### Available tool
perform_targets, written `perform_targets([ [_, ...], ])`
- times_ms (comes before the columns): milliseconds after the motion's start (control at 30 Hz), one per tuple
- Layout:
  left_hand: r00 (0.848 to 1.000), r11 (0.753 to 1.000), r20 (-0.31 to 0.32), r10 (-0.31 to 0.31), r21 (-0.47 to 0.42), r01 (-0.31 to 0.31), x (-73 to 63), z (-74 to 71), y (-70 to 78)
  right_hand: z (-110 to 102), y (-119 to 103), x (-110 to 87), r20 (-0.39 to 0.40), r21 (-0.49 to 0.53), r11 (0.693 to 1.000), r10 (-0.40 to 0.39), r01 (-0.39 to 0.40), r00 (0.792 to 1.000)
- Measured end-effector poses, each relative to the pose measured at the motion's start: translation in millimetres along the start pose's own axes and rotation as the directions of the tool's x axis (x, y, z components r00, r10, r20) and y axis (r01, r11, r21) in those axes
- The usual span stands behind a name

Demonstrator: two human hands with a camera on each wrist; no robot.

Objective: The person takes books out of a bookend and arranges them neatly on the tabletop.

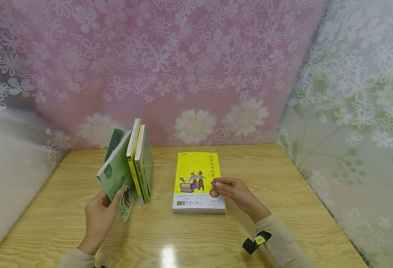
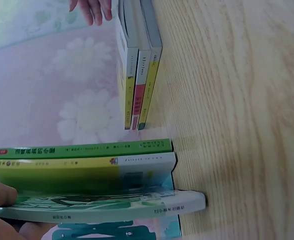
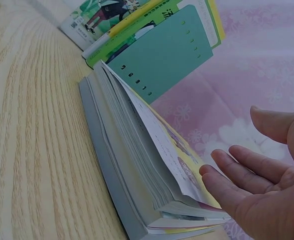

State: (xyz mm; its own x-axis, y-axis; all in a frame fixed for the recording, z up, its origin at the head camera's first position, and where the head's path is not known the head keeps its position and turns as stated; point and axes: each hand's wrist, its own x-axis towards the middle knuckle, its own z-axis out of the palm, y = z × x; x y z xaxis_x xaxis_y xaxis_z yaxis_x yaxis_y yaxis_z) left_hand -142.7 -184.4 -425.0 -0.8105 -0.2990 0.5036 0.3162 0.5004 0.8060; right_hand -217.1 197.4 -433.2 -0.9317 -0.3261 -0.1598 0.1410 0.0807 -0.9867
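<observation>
My left hand (image 1: 99,216) pinches a green paperback book (image 1: 116,180) by its near edge, thumb on the illustrated cover. That book leans to the left beside two upright books, one with a yellow spine (image 1: 135,178) and one with a green spine (image 1: 142,182). In the left wrist view the held book's pale spine (image 2: 112,212) shows, with the fingers partly cut off by the frame. My right hand (image 1: 240,195) hovers at the right side of a yellow-covered book (image 1: 196,171), fingers extended and holding nothing. The yellow book tops a flat stack of three books (image 2: 139,75).
A dark green bookend plate (image 1: 112,143) stands behind the held book. Another teal plate with small slots (image 3: 162,55) stands against the green-spined book. The wooden table (image 1: 267,163) meets a pink floral backdrop (image 1: 169,74) at its far edge.
</observation>
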Motion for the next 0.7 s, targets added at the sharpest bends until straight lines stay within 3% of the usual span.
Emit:
perform_targets([
  [100, 0.999, 0.999, -0.012, -0.046, 0.008, 0.046, -2.8, -9.3, 1.9, -0.3, 0.0, 0.1, 0.0, -0.001, 1.0, 0.0, 0.0, 1.0],
  [300, 0.996, 0.995, -0.042, -0.076, 0.061, 0.079, -6.4, -26.0, 4.6, -0.9, -0.2, 0.4, 0.003, 0.008, 1.0, -0.002, 0.002, 1.0],
  [700, 0.983, 0.975, -0.008, -0.181, 0.128, 0.18, -13.9, -51.4, 15.2, -1.3, 1.5, -0.1, 0.028, 0.019, 1.0, -0.017, 0.016, 0.999],
])
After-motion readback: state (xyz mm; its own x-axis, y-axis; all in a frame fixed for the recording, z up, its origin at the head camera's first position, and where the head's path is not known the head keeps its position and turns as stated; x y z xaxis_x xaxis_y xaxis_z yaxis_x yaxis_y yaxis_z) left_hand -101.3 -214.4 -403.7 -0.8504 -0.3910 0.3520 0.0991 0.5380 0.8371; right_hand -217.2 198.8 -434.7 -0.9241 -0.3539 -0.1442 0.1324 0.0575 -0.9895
